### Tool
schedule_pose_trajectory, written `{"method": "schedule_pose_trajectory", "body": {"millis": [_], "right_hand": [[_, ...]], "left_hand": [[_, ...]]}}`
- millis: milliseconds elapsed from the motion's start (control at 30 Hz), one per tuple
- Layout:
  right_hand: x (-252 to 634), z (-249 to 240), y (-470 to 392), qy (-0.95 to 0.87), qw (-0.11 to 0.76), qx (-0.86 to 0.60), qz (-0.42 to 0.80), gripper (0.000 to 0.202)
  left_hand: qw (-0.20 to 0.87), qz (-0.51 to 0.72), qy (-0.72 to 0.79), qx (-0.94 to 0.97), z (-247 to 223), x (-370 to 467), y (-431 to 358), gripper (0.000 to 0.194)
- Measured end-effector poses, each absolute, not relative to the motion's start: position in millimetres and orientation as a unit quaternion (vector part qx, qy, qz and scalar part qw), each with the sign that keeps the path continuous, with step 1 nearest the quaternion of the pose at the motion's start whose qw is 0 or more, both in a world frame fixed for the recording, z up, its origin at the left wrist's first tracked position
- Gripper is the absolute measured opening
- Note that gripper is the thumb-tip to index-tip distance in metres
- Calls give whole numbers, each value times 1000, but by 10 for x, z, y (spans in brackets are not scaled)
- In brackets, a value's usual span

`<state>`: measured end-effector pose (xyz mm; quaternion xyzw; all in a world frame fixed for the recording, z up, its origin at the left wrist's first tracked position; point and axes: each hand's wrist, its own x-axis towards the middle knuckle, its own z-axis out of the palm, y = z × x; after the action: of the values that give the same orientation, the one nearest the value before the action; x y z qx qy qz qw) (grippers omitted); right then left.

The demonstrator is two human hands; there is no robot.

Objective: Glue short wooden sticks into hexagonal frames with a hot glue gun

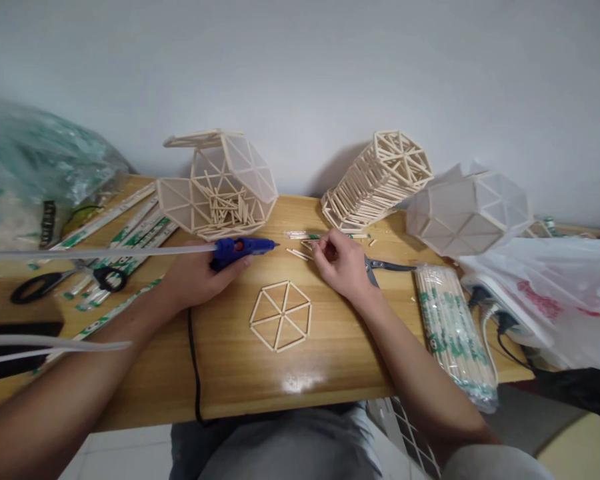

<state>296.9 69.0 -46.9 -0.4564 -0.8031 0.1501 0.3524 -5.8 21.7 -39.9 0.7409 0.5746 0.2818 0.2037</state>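
My left hand (pixel 195 277) is wrapped round a blue hot glue gun (pixel 243 250), whose nozzle points right. A long pale glue stick (pixel 105 253) runs out of its back to the left. Over some loose wooden sticks (pixel 300 254), my right hand (pixel 343 263) is closed in a pinch; whatever is between its fingertips is too small to make out. On the table in front of me lies a flat hexagonal frame of sticks (pixel 281 309) with spokes meeting at its centre. Partly behind my right wrist lie dark-handled pliers (pixel 393 265).
An open, panelled stick container (pixel 175 200) holds short sticks. Beside it stand a stick lattice column (pixel 375 180) and a covered polyhedron (pixel 460 210). Black-handled scissors (pixel 35 287) and wrapped sticks (pixel 125 247) lie left. A stick pack (pixel 453 327) and power strip (pixel 505 313) are right.
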Motion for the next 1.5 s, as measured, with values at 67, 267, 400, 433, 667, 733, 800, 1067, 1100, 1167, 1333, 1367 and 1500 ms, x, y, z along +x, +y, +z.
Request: {"method": "schedule_pose_trajectory", "body": {"millis": [67, 267, 400, 433, 667, 733, 800, 1067, 1100, 1167, 1333, 1367, 1500], "right_hand": [[2972, -463, 690, -812, 348, -447, 143, 25], [2962, -417, 667, -828, 332, -430, 141, 24], [2965, -382, 654, -831, 333, -420, 150, 18], [2967, -375, 651, -832, 335, -414, 152, 17], [2969, -377, 624, -837, 334, -398, 171, 19], [2973, -389, 618, -833, 333, -403, 178, 19], [2980, -396, 614, -829, 335, -408, 187, 19], [2968, -391, 607, -819, 333, -411, 221, 15], [2962, -394, 606, -819, 335, -409, 224, 17], [2952, -402, 606, -821, 335, -407, 221, 18], [2942, -416, 601, -822, 351, -401, 201, 8], [2942, -416, 601, -823, 354, -396, 200, 9], [2942, -425, 613, -827, 348, -395, 196, 11]], "left_hand": [[206, 276, 576, 741, -404, -65, 218, 39], [195, 285, 569, 747, -411, -56, 220, 36], [190, 277, 574, 746, -449, -77, 204, 40], [190, 271, 581, 743, -458, -83, 200, 42], [197, 290, 570, 743, -420, -48, 197, 37], [202, 286, 566, 747, -410, -38, 199, 37], [202, 283, 565, 748, -418, -39, 199, 37], [196, 279, 572, 746, -453, -59, 193, 36], [192, 284, 570, 747, -449, -58, 194, 35], [186, 289, 565, 750, -442, -57, 199, 34], [186, 277, 571, 750, -433, -58, 202, 35], [185, 280, 571, 749, -432, -58, 201, 35], [187, 272, 571, 751, -431, -66, 195, 39]]}}
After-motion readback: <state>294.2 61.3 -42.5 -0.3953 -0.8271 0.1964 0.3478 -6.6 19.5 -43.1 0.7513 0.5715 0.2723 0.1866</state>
